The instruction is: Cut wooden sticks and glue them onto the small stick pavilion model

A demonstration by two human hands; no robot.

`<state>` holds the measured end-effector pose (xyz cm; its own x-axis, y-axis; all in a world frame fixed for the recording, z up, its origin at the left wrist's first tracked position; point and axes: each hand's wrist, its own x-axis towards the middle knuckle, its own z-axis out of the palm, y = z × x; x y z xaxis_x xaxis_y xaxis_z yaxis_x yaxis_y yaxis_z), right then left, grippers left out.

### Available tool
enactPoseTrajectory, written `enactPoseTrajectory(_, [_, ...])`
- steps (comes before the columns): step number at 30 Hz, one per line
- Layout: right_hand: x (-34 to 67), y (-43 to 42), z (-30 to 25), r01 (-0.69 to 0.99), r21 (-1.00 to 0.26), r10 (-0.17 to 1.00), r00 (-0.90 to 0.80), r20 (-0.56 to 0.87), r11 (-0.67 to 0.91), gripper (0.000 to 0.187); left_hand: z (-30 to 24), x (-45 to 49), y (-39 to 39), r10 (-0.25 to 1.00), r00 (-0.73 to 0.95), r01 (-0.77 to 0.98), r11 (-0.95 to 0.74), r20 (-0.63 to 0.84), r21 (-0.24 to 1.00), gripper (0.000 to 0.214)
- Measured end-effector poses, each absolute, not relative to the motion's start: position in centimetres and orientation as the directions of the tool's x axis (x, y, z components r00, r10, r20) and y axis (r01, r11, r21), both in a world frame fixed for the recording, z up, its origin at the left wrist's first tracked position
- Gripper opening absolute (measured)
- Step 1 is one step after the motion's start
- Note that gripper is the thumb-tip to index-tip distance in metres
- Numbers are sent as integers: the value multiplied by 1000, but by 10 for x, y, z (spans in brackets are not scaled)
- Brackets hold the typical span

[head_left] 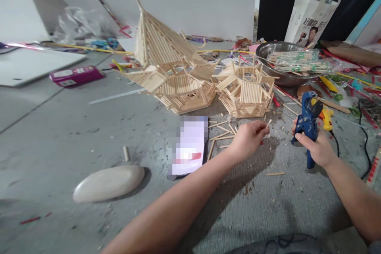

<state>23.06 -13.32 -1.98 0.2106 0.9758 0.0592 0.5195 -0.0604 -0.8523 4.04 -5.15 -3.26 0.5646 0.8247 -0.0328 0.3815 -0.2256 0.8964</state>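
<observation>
My left hand [249,137] pinches a short wooden stick [268,123] and holds it just in front of a small stick-built frame [247,93] on the grey floor. My right hand [317,147] is wrapped round the handle of a blue glue gun [308,121], whose nozzle end points down toward the floor near the stick. A taller pagoda roof of sticks [166,59] stands tilted to the left of the frame. Loose cut sticks [222,131] lie scattered between the models and my left hand.
A phone [189,145] lies on the floor by my left forearm, and a smooth pale stone [108,182] further left. A metal bowl [269,49] holds packed sticks, with a white bag [315,8] behind. A black cord [366,143] and craft clutter fill the right side.
</observation>
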Motion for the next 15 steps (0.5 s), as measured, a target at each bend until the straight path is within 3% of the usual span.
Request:
enactPoseTrajectory(4, [226,-135,-22,852,-523,946,173,272,-6,30,-29,43,-58,860,509,296,-146,-26,944,23])
enactPoseTrajectory(7, [222,-133,-25,945,-324,936,80,342,38,43,-28,44,-64,864,504,232,-156,19,960,21])
enactPoseTrajectory(11, [221,-131,-31,968,-229,929,-11,370,102,50,-30,44,-69,837,533,175,-255,126,951,22])
enactPoseTrajectory(15, [221,-131,-34,970,-209,928,-38,370,123,54,-30,43,-69,793,514,118,-443,327,889,17])
